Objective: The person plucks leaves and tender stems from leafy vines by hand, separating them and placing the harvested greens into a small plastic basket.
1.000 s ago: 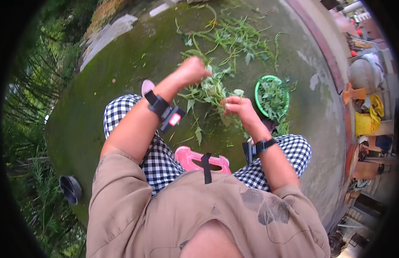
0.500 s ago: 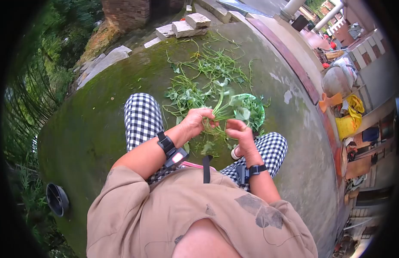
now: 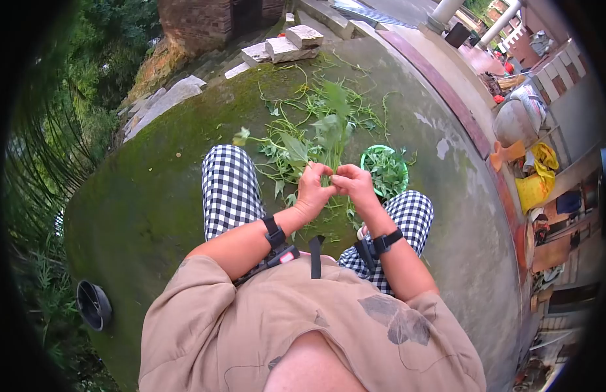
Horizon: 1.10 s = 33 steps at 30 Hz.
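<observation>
Two hands meet in front of the body, low over the ground, their fingertips together or nearly so. The left hand (image 3: 314, 191) is curled closed, with thumb and fingers pinched on a bunch of sprigs (image 3: 332, 130); the right hand (image 3: 356, 185) is bent in just beside it, its fingertips closed at the lower ends of the stems. The sprigs stand up from the fingers, leaves pointing away from the person (the topmost ones are blurred), and one shoot leans out to the left.

Beyond the hands, a loose spread of vines (image 3: 365, 117) lies across the mossy ground (image 3: 152, 202), partly hidden by the bunch. To the right of the hands, near the right knee, sits a green basket (image 3: 406, 175) with leaves (image 3: 386, 168) heaped in it, some poking past the rim. Checked trousers (image 3: 228, 179) cover both knees, which flank the work, and each wrist wears a black strap (image 3: 386, 242).

Farther off, pale stones (image 3: 292, 48) are stacked at the far edge, a dark pail (image 3: 94, 305) lies well to the left, and a yellow bag (image 3: 535, 187) is on the right.
</observation>
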{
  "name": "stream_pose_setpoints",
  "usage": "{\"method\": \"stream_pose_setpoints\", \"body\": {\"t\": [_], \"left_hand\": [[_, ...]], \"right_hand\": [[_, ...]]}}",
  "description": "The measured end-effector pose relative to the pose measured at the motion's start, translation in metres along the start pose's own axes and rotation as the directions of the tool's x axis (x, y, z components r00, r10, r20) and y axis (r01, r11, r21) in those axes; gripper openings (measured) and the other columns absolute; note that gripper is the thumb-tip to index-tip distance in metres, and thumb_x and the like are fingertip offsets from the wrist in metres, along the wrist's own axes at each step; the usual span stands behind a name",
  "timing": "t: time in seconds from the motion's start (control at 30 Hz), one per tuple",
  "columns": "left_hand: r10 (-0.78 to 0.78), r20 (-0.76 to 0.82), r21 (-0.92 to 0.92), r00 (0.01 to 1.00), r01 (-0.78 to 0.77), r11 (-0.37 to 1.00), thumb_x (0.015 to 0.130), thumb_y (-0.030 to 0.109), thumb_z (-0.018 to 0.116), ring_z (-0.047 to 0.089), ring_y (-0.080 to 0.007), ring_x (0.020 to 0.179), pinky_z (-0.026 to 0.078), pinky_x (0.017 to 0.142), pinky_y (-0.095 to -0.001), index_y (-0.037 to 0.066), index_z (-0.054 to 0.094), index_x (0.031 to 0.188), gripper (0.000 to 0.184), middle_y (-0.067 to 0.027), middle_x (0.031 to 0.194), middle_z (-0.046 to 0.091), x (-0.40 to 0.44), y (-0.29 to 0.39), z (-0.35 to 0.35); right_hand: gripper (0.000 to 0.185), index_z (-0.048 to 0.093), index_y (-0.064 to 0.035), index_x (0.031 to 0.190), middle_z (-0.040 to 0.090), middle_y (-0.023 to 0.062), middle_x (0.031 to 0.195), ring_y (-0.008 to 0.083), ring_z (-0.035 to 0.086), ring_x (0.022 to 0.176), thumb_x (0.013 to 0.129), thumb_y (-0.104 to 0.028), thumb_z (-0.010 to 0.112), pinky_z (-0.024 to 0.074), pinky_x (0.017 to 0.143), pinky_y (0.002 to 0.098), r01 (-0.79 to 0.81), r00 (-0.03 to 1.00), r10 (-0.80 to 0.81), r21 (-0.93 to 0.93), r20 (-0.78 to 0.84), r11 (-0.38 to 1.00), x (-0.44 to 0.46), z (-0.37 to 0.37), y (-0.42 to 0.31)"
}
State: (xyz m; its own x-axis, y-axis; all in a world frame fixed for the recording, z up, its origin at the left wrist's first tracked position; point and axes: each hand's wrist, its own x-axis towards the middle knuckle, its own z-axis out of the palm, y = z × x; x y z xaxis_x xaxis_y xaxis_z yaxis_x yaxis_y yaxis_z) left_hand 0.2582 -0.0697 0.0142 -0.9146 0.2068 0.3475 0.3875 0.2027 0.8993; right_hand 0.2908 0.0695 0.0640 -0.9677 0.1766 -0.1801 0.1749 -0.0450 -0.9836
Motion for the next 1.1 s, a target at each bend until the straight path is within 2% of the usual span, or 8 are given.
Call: {"method": "stream_pose_setpoints", "body": {"t": [0.1,0.23,0.37,0.5,0.67,0.77,0.93,1.1], "left_hand": [[0.101,-0.052,0.076,0.994,-0.096,0.992,0.067,0.02,0.081,0.053,-0.0198,0.08,0.045,0.075,-0.0321,0.002,0.063,0.097,0.039,-0.0084,0.087,0.053,0.002,-0.002,0.003],[-0.23,0.028,-0.092,0.973,0.231,0.969,0.079,0.022,0.074,0.053,-0.0147,0.073,0.046,0.065,-0.0275,0.003,0.059,0.121,0.049,-0.0045,0.086,0.054,0.01,-0.02,0.002],[-0.703,0.402,-0.108,0.587,0.792,0.6,0.085,0.022,0.068,0.053,-0.0133,0.05,0.046,0.046,-0.0273,0.005,0.042,0.141,0.064,-0.0072,0.076,0.059,0.013,-0.028,-0.005],[-0.715,0.606,0.247,0.347,0.773,0.585,0.084,0.02,0.068,0.062,-0.0183,0.045,0.046,0.036,-0.0282,0.003,0.044,0.138,0.061,-0.0101,0.074,0.065,0.033,-0.002,-0.021],[-0.558,0.512,0.165,0.654,0.562,0.81,0.079,0.012,0.07,0.058,-0.0121,0.05,0.046,0.044,-0.0264,-0.002,0.067,0.105,0.029,-0.0056,0.072,0.064,0.063,-0.001,-0.032],[-0.093,0.259,0.218,0.961,0.036,0.975,0.074,0.007,0.068,0.061,-0.0164,0.066,0.048,0.058,-0.0308,0.001,0.067,0.094,0.02,-0.0068,0.076,0.064,0.09,-0.023,-0.023],[0.464,0.204,0.357,0.862,-0.507,0.784,0.07,0.005,0.067,0.058,-0.0284,0.091,0.047,0.081,-0.0382,0.005,0.064,0.096,0.026,-0.0107,0.093,0.063,0.146,0.009,0.005],[0.214,0.309,0.15,0.927,-0.27,0.951,0.08,0.011,0.067,0.063,-0.0264,0.078,0.051,0.07,-0.0354,0.002,0.064,0.096,0.019,-0.0125,0.082,0.064,0.151,-0.034,0.039]], "right_hand": [[0.008,0.064,-0.003,0.09,0.063,0.0013,0.077,0.0097,0.061,0.067,0.083,-0.003,0.067,0.0478,0.059,0.0231,-0.028,1.0,0.029,0.11,-0.009,0.994,0.027,-0.002,0.018],[0.009,0.062,-0.0075,0.093,0.064,0.0016,0.082,0.017,0.066,0.072,0.085,-0.006,0.066,0.0507,0.064,0.0266,0.037,0.998,-0.02,0.282,-0.063,0.959,0.058,-0.02,0.001],[0.009,0.058,-0.0086,0.098,0.062,0.0053,0.082,0.0272,0.066,0.076,0.091,-0.01,0.061,0.0505,0.063,0.0318,-0.093,0.987,-0.009,0.627,0.158,0.774,0.094,-0.049,0.0],[0.009,0.057,-0.0075,0.099,0.059,0.0059,0.082,0.025,0.062,0.072,0.092,-0.013,0.058,0.0434,0.055,0.0274,-0.177,0.972,0.036,0.618,0.234,0.766,0.118,-0.066,0.001],[0.012,0.057,-0.0066,0.098,0.058,0.0058,0.086,0.0227,0.059,0.069,0.094,-0.018,0.053,0.0349,0.051,0.0238,-0.272,0.936,0.049,0.628,0.349,0.729,0.133,-0.084,0.018],[0.012,0.056,-0.0053,0.096,0.057,0.0054,0.084,0.0228,0.058,0.068,0.093,-0.017,0.052,0.0355,0.052,0.0251,-0.296,0.925,0.047,0.636,0.378,0.712,0.137,-0.093,0.029],[0.012,0.057,-0.0044,0.096,0.058,0.006,0.081,0.0236,0.06,0.065,0.093,-0.016,0.052,0.0416,0.056,0.0286,-0.292,0.936,0.108,0.57,0.334,0.768,0.132,-0.082,0.014],[0.011,0.058,-0.0035,0.097,0.06,0.0053,0.084,0.0227,0.064,0.07,0.092,-0.013,0.056,0.0471,0.061,0.029,-0.228,0.964,0.102,0.561,0.247,0.796,0.141,-0.078,0.013]]}}
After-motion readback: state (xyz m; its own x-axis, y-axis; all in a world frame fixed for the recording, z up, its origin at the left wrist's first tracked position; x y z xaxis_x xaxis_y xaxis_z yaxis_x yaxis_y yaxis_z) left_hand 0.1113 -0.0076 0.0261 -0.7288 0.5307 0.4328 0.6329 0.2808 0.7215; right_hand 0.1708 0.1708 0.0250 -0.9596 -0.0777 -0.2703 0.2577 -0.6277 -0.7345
